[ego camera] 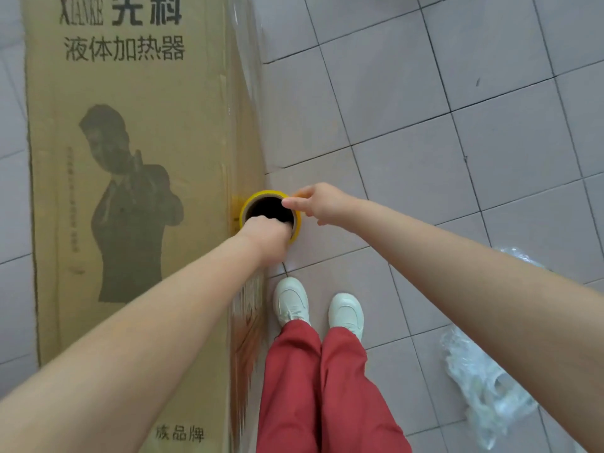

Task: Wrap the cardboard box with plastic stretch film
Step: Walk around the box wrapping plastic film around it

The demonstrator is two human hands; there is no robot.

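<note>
Grey tiled floor [457, 132] fills right of frame. Long cardboard box [130, 191] lies along left side, clear stretch film [249, 93] already down its right edge. Frame centre: roll with yellow edge [248, 204] held against box side. Left hand [266, 232] grips roll, fingers inside core. Right hand [318, 202] pinches rim at right. Likely step: feeding material along box side. Next move calls for steady tension while walking roll on. Crumpled film scrap [483, 387] lower right.

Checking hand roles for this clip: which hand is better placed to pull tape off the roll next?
Probably the right hand: its fingertips pinch at the yellow tape roll's outer rim. The left hand reaches into the core, steadying the roll beside the cardboard box.
</note>
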